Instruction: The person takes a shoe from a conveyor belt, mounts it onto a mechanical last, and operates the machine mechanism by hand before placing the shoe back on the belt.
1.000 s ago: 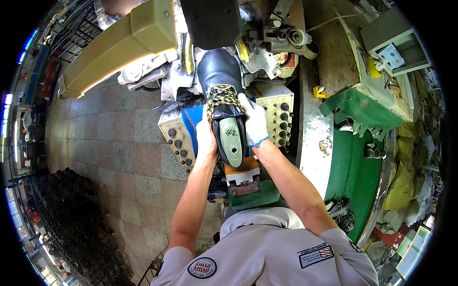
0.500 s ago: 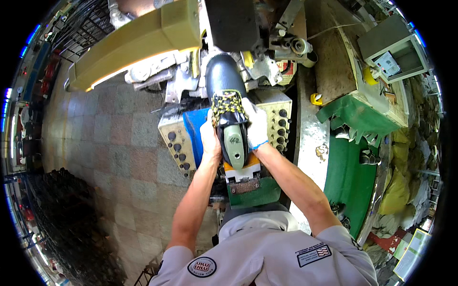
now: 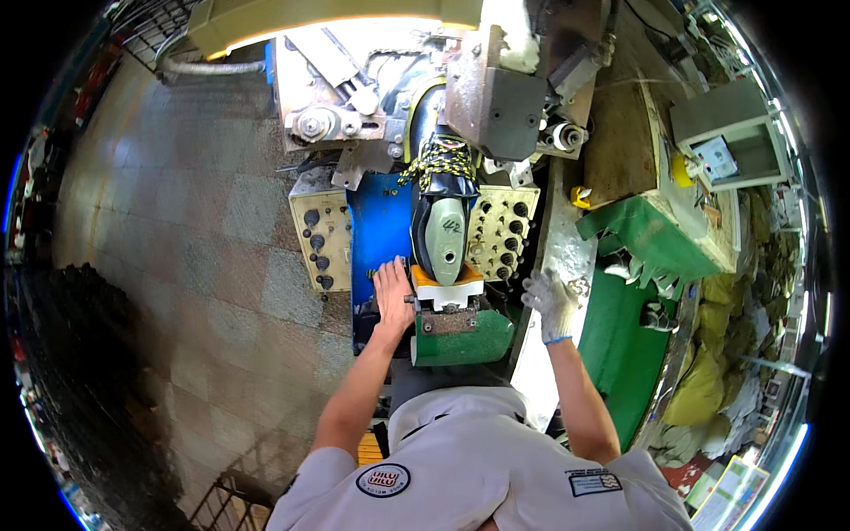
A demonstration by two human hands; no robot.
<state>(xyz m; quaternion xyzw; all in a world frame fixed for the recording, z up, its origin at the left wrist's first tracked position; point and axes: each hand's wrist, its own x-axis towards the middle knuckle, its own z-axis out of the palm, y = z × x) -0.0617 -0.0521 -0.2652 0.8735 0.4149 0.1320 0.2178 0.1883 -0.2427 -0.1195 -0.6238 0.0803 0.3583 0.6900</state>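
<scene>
A black shoe upper (image 3: 428,119) with black-and-yellow laces (image 3: 441,162) sits on a grey-green shoe last (image 3: 445,239), its toe up in the machine. The heel end of the last rests on an orange-and-white support (image 3: 452,290). My left hand (image 3: 392,296) lies bare beside that support, fingers stretched against the blue panel (image 3: 382,217), with nothing visibly held. To the right, apart from the shoe, my right hand (image 3: 553,305) wears a white knit glove with a blue cuff edge. Its fingers are spread over the metal strip.
Control boxes with black knobs, one on the left (image 3: 320,232) and one on the right (image 3: 503,232), flank the shoe. A dark machine block (image 3: 513,111) stands over its right side. A wooden bench (image 3: 624,133) and a green trough (image 3: 633,354) holding shoes are at the right.
Both hands have let go of the shoe and drawn back, the right one outward to the right. The shoe now sits among the machine's parts. The overhead parts appear shifted in view.
</scene>
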